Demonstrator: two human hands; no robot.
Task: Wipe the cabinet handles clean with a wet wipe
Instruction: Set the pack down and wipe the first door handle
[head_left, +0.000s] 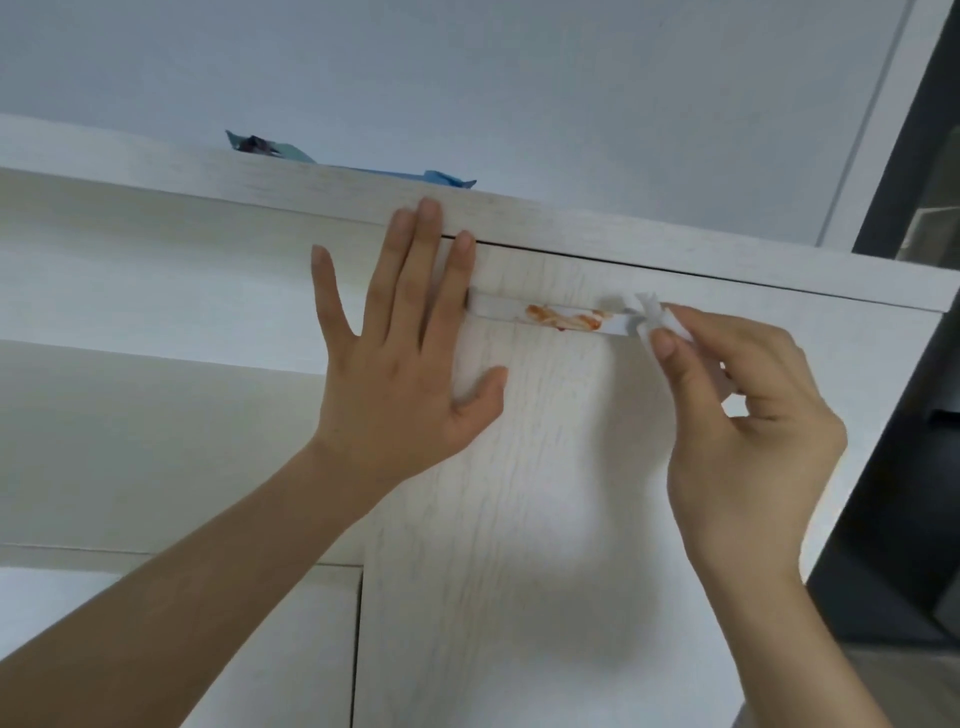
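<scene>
Cabinet handle (550, 316): white bar, set horizontally near the top edge of a pale wood-grain cabinet door (519, 467). Orange-red smear (566, 318) across its middle and right portion. Wet wipe (652, 317), crumpled white, touches the bar's right end, pinched between thumb and fingertips of the right hand (748, 415); wrist angled up from lower right. Left hand (400, 353) flat on the door, fingers spread and gripping nothing, fingertips reaching the top rail and covering the bar's left end. Blue packet (363, 166) lies on the cabinet top. Bar's centre uncovered between the hands.
</scene>
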